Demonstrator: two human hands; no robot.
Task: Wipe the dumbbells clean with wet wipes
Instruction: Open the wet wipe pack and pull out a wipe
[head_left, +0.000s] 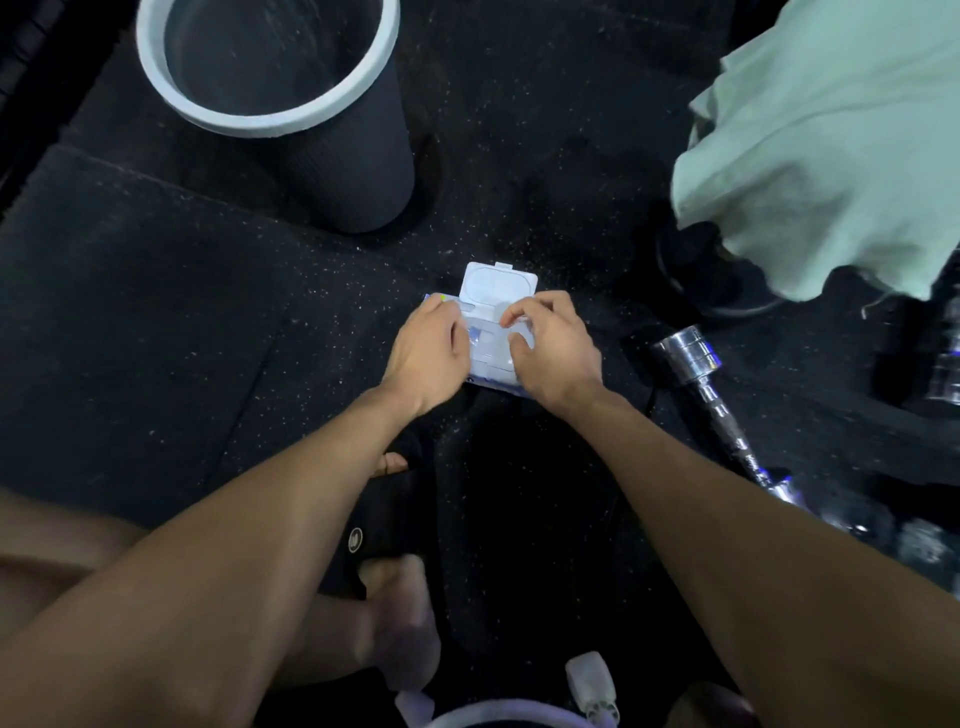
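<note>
**Dumbbells: untouched, wipe being drawn from pack**

Dumbbells not yet being wiped. One dumbbell (711, 400) lying on the floor (182, 312) to the right, well apart from both hands; more chrome glinting at the far right edge, too blurred to count.

Step in hand, as judged: getting a wipe out. Pack (493, 358) sitting on the floor straight ahead, lid (497, 283) flipped open and standing up at the far side. Left hand (428, 348) curling over the pack's left end, steadying it. Right hand (550, 348) working at the opening, forefinger and thumb bent toward each other; whether actually pinching a wipe cannot be told, no sheet clearly showing.

Next move, as judged: calling for a clean upward pull with the pack pinned down, then a reach right to the dumbbell.

Count: one pack, one lid, one clear dumbbell, one bin (291, 104) standing beyond the pack, one pale cloth (831, 145) at upper right, two hands.
</note>
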